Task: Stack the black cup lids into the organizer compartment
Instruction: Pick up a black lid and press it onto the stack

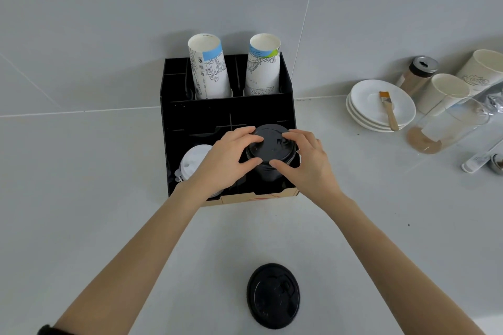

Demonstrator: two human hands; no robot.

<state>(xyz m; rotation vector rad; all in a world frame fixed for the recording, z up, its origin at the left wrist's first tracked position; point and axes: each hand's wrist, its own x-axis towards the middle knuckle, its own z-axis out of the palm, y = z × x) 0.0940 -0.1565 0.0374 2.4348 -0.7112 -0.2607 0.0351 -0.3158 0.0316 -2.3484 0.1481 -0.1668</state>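
A black organizer [190, 117] stands against the wall. In its front right compartment rises a stack of black cup lids [269, 149]. My left hand [231, 158] and my right hand [302, 160] grip the top of that stack from either side, fingers curled over the rim. One more black lid [273, 295] lies flat on the counter near me, apart from both hands. A stack of white lids [192, 162] fills the front left compartment, partly hidden behind my left wrist.
Two stacks of printed paper cups [209, 68] [262, 65] stand in the organizer's back compartments. To the right are stacked white saucers [381, 106] with a brush [388, 109], a shaker jar [417, 73], paper cups [446, 92], a glass [446, 125] and measuring spoons [481, 160].
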